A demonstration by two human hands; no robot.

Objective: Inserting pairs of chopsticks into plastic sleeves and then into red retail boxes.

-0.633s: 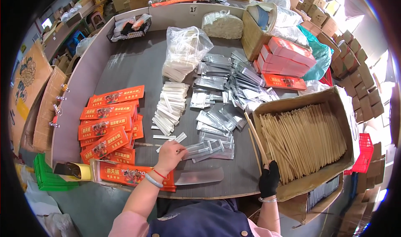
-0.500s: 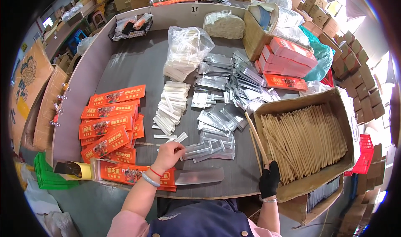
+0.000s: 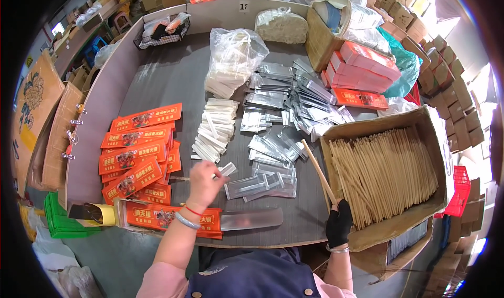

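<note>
Leftward and away from the clear packets [image 3: 257, 187], the left hand [image 3: 203, 183] has shifted toward the small white strips [image 3: 214, 132], fingers curled, perhaps pinching one; its hidden fingertips leave that uncertain. Gloved, the right hand [image 3: 339, 223] closes around wooden sticks [image 3: 317, 167], just beside the stick-filled cardboard box [image 3: 401, 219].

In the upper left of the frame, a black wire-mesh basket [image 3: 164, 39] sits in the corner of a pale grey panel wall [image 3: 107, 70]. Silver metal clips [image 3: 77, 122] grip that wall's outer side at middle left, beside a tan cardboard sheet with a dark flower drawing [image 3: 34, 96]. A bright green plastic crate [image 3: 71, 229] lies lower left. At the right stand a red plastic lattice crate [image 3: 461, 193] and stacked brown cardboard cartons [image 3: 467, 106]; a crumpled teal plastic bag [image 3: 408, 62] lies upper right.
</note>
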